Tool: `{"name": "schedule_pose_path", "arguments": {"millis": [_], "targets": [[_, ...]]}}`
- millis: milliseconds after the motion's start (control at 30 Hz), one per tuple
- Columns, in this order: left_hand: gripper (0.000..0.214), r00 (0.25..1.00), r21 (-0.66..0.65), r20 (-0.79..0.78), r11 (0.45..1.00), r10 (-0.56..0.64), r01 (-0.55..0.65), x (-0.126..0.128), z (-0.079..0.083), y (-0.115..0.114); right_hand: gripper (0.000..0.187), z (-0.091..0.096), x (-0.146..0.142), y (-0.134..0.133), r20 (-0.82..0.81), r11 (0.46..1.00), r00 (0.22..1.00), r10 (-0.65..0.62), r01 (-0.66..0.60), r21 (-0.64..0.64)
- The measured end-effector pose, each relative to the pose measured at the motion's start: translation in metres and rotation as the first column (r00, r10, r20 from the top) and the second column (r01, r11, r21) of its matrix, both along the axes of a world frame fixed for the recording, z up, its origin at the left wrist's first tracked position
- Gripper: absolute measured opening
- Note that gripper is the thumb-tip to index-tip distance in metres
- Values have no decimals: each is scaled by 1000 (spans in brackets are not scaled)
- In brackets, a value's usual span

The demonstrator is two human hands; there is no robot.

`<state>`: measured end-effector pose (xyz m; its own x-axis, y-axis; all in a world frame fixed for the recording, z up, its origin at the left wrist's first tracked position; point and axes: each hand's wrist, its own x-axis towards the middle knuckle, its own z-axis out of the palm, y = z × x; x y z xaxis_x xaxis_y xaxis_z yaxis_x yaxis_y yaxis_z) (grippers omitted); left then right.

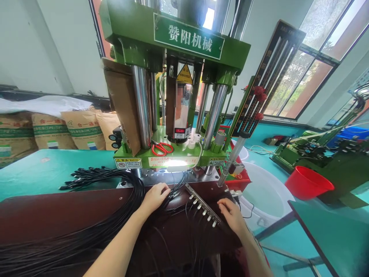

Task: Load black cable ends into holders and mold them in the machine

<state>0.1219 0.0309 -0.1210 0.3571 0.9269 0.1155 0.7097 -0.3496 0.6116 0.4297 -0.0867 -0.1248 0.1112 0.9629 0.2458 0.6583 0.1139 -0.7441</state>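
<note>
One dark metal bar [203, 204] with six silvery connectors [204, 212] slants between my half-open, empty right hand [232, 216] and my left hand [155, 197]; whether that grips the black cables [139, 186] I cannot tell

Bar [203, 204]: dull metal. Cables [138, 188]: smooth plastic. Columns [142, 107]: polished metal. Sheet [122, 109]: matt cardboard.

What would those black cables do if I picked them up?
The black cables would probably flop, since they bend in a curve. They might feel heavy together, being so many. Their ends could splay, as they fan out.
</note>
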Motion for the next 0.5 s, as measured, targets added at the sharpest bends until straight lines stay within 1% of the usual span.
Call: {"name": "schedule_pose_path", "arguments": {"millis": [200, 500], "targets": [[23, 1000, -8, 6, 1000, 3, -2, -1, -1, 1, 20, 0, -1, 0, 4, 1000, 1000, -1, 1, 0], [22, 1000, -29, 10, 1000, 8, -8, -1, -1, 2, 21, -8, 3, 1, -19, 1000, 1000, 2, -2, 0]]}}
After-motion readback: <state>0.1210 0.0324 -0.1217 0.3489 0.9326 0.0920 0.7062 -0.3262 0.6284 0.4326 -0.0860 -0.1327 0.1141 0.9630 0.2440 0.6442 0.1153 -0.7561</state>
